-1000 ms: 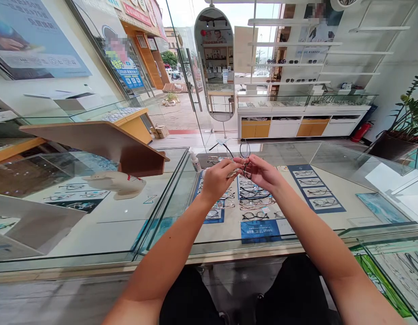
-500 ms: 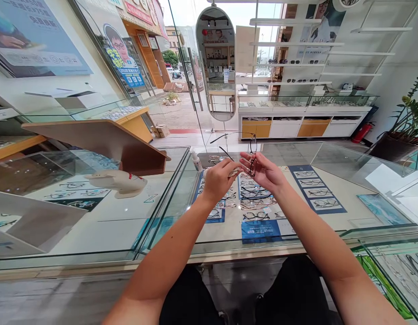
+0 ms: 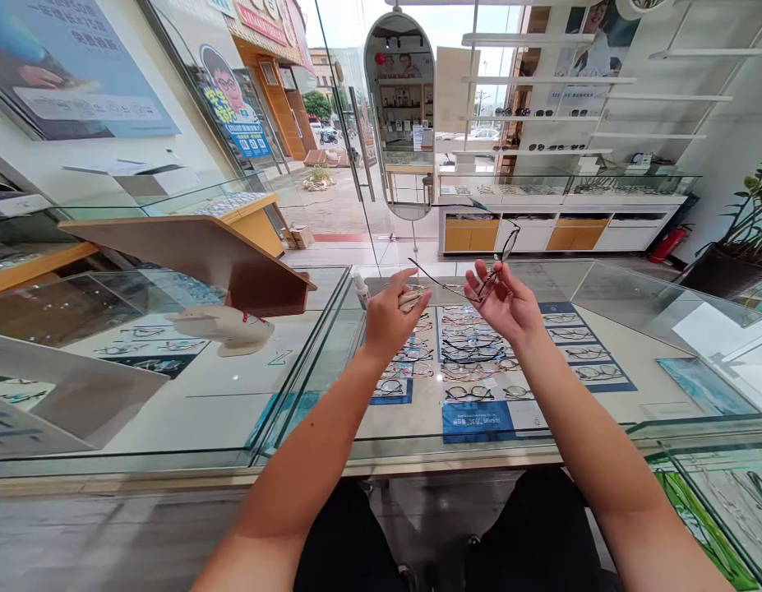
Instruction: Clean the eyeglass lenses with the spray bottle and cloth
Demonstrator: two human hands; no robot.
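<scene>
A pair of thin dark-framed eyeglasses [image 3: 510,244] is tilted up in my right hand [image 3: 510,308], which grips the frame near one lens with thumb and fingers. Both temples are unfolded and stretch to the left, one high, the other lower toward my left hand [image 3: 390,316]. That left hand stands apart from the lenses, index finger raised and the other fingers bent; nothing clear shows in its grasp. Under both hands, beneath the glass top, rows of eyeglasses [image 3: 470,393] lie on blue and white cards. A small white bottle [image 3: 361,290] stands just beyond my left hand.
The glass display counter [image 3: 331,448] spans the front. To the left are a brown slanted board [image 3: 171,247] and a beige hand-shaped model [image 3: 233,325]. An oval mirror [image 3: 400,123] stands behind, with shelves and cabinets at the back right. A potted plant [image 3: 731,255] is far right.
My left hand has come away from the eyeglasses and moved slightly left. My right hand has shifted right with the eyeglasses and turned them, so the lenses tilt and the temples point left.
</scene>
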